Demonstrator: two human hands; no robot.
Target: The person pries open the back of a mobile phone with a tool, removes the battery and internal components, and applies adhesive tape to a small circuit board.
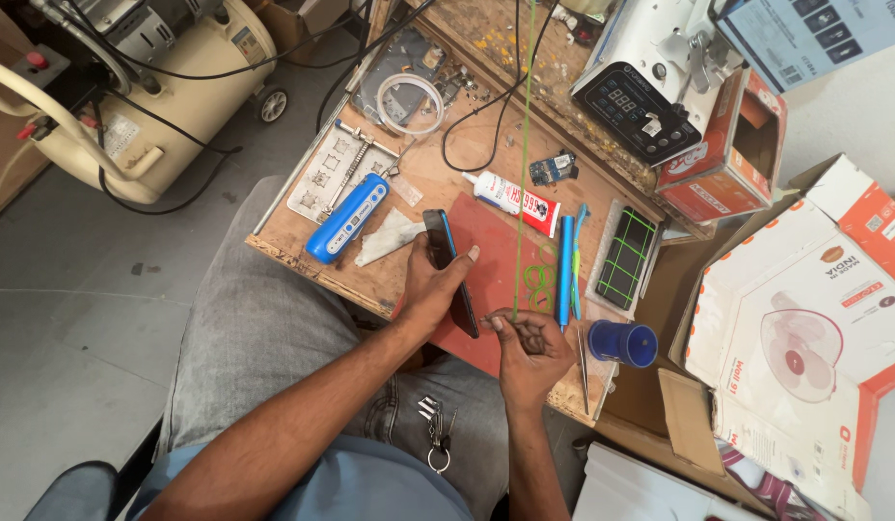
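My left hand [431, 292] grips a dark smartphone [449, 270] with a blue edge, held on its side edge over the red mat [496, 241] on the small wooden bench. My right hand [530, 347] pinches the lower end of a thin green band [525, 145] that stretches straight up and out of the top of the view. The two hands are close together, the right just to the right of the phone's near end. Several green loops [539, 278] lie on the mat beside the band.
On the bench lie a blue handheld tool [346, 218], a white cloth [388, 237], a glue tube [510, 197], a blue pen-shaped tool [566, 270], a phone wrapped in green bands [628, 258], a blue cup [623, 342] and tweezers [583, 371]. A cream compressor [168, 87] stands on the floor at left; cardboard boxes [804, 318] crowd the right.
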